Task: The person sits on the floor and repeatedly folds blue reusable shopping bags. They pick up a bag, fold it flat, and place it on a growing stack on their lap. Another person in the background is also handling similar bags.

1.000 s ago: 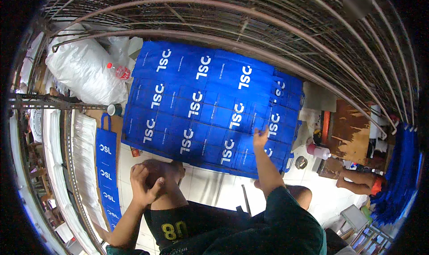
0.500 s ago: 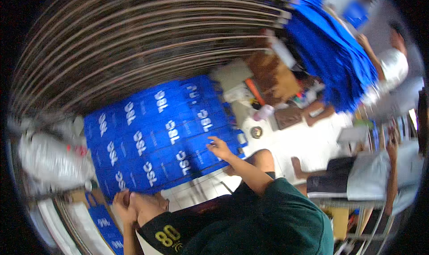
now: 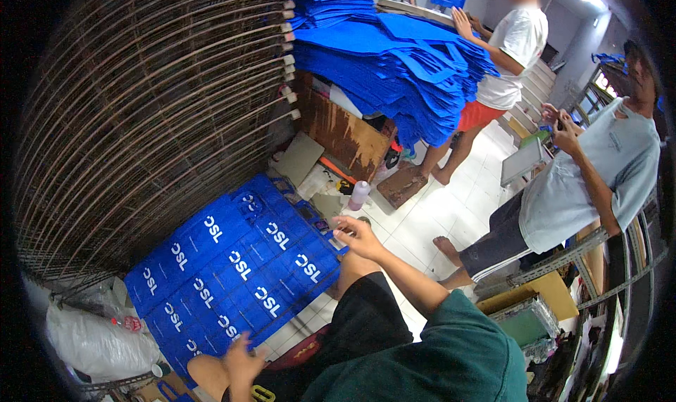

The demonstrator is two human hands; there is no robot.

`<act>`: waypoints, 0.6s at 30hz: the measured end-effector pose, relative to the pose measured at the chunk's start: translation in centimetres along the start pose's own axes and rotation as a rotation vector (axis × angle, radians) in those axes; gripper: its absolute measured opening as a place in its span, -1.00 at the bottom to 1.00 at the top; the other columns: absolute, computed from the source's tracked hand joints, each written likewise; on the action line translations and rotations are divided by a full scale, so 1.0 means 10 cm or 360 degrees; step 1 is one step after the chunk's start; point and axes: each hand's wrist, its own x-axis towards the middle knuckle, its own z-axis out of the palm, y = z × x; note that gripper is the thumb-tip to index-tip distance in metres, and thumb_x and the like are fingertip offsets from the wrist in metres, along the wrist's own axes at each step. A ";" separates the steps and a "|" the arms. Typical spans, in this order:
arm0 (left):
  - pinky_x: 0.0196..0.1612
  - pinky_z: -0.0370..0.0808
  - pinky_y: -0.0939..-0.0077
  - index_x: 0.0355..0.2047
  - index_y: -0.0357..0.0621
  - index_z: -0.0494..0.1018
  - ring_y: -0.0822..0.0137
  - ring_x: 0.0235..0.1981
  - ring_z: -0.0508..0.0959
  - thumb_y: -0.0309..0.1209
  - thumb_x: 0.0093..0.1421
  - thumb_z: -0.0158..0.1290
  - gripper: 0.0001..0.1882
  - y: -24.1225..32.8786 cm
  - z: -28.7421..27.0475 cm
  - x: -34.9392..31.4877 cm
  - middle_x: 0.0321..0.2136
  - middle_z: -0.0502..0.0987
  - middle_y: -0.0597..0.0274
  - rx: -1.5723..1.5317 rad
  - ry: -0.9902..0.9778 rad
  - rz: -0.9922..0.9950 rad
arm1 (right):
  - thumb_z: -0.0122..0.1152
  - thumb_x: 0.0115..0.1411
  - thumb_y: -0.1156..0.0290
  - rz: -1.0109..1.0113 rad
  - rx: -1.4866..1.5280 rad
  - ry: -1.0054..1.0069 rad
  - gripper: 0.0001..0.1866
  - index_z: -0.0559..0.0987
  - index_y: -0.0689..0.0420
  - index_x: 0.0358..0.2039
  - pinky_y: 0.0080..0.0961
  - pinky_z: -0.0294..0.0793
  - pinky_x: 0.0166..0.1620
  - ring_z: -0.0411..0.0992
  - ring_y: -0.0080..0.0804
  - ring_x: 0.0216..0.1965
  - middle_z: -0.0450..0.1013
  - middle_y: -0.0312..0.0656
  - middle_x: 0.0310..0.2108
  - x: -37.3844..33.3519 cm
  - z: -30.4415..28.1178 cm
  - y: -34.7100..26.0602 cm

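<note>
Rows of flat blue bags (image 3: 218, 261) with white print lie overlapping in front of me, low down beside the rack. My right hand (image 3: 359, 237) hovers by their right edge, above my knee, its fingers loosely stretched and holding nothing. Close to the near edge of the bags, my left hand (image 3: 243, 363) is raised beside my other knee. Its fingers are apart with nothing in them.
A tall wire drying rack (image 3: 162, 106) fills the left. Beyond are heaped blue bags (image 3: 408, 64), a wooden board (image 3: 345, 131), a bottle (image 3: 359, 195) and a low wooden block (image 3: 401, 187). Two people stand at right. A plastic sack (image 3: 98, 342) sits lower left.
The view has swung toward the right, bringing the heaped bags and two people further into the picture. My left hand has come off my knee; my right hand stays near the bags' right edge.
</note>
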 end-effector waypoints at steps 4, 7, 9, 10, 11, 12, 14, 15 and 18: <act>-0.18 0.41 0.37 -0.07 -0.21 0.34 0.14 -0.27 0.49 -0.10 -0.11 0.20 -0.36 0.51 1.04 0.05 -0.30 0.48 0.00 -0.0747 -0.0738 0.0312 | 0.10 0.10 0.41 -0.0051 -0.0038 0.0138 -0.66 0.40 0.13 -0.07 -0.60 0.37 -0.29 0.37 -0.58 -0.37 0.44 -0.25 -0.37 -0.02 -0.35 -0.25; -0.25 0.42 0.42 -0.05 -0.22 0.31 0.22 -0.34 0.49 -0.12 -0.09 0.20 -0.36 0.32 1.25 0.16 -0.35 0.48 0.05 -0.0338 -0.0855 0.0526 | 0.13 0.09 0.36 -0.0039 0.0046 0.0158 -0.64 0.41 0.13 -0.08 -0.52 0.41 -0.26 0.43 -0.49 -0.31 0.45 -0.20 -0.34 -0.06 -0.51 -0.42; -0.32 0.45 0.43 -0.05 -0.19 0.32 0.30 -0.40 0.51 -0.16 -0.04 0.17 -0.42 0.00 1.30 0.29 -0.38 0.50 0.07 -0.0357 -0.0865 0.0062 | 0.13 0.09 0.35 -0.0207 -0.0036 0.0205 -0.64 0.42 0.14 -0.09 -0.51 0.40 -0.24 0.42 -0.49 -0.30 0.45 -0.21 -0.33 -0.06 -0.63 -0.53; -0.32 0.45 0.42 -0.06 -0.19 0.32 0.29 -0.39 0.53 -0.18 -0.05 0.17 -0.43 -0.58 1.51 0.37 -0.40 0.51 0.08 -0.0727 -0.0704 0.0009 | 0.13 0.09 0.34 -0.0321 -0.0055 0.0194 -0.65 0.42 0.15 -0.10 -0.50 0.40 -0.24 0.42 -0.48 -0.30 0.45 -0.22 -0.33 0.01 -0.62 -0.66; -0.33 0.46 0.40 -0.07 -0.20 0.33 0.27 -0.38 0.54 -0.21 -0.05 0.17 -0.45 -0.40 1.22 0.40 -0.43 0.52 0.09 -0.0520 -0.0687 -0.0177 | 0.14 0.09 0.33 -0.0312 -0.0087 0.0236 -0.65 0.43 0.17 -0.12 -0.52 0.39 -0.23 0.42 -0.49 -0.29 0.45 -0.23 -0.33 0.02 -0.75 -0.66; -0.33 0.45 0.43 -0.09 -0.21 0.34 0.25 -0.39 0.54 -0.21 -0.06 0.18 -0.45 -0.57 1.18 0.43 -0.42 0.53 0.08 -0.0253 -0.0488 -0.0344 | 0.15 0.08 0.32 -0.0398 -0.0058 0.0262 -0.64 0.43 0.18 -0.12 -0.54 0.38 -0.23 0.41 -0.51 -0.30 0.46 -0.23 -0.35 0.10 -0.80 -0.76; -0.29 0.44 0.42 -0.10 -0.20 0.35 0.24 -0.38 0.54 -0.16 -0.07 0.18 -0.43 -0.58 1.12 0.50 -0.41 0.52 0.06 -0.0175 -0.0310 -0.0442 | 0.15 0.09 0.34 -0.0495 -0.0002 0.0350 -0.66 0.43 0.17 -0.12 -0.58 0.37 -0.24 0.39 -0.58 -0.32 0.45 -0.26 -0.36 0.20 -1.01 -0.88; -0.27 0.44 0.42 -0.09 -0.20 0.35 0.23 -0.37 0.53 -0.14 -0.08 0.17 -0.42 -0.51 1.12 0.49 -0.41 0.52 0.05 -0.0284 -0.0324 -0.0462 | 0.14 0.09 0.36 -0.0447 0.0106 0.0355 -0.67 0.44 0.17 -0.12 -0.61 0.37 -0.25 0.38 -0.61 -0.33 0.45 -0.28 -0.36 0.23 -1.10 -0.98; -0.25 0.42 0.40 -0.08 -0.20 0.34 0.21 -0.35 0.53 -0.09 -0.07 0.16 -0.39 -0.28 1.13 0.44 -0.40 0.52 0.03 -0.0437 -0.0460 -0.0421 | 0.13 0.10 0.40 -0.0453 0.0169 0.0452 -0.68 0.43 0.17 -0.11 -0.67 0.35 -0.27 0.34 -0.68 -0.35 0.43 -0.33 -0.37 0.34 -1.37 -1.13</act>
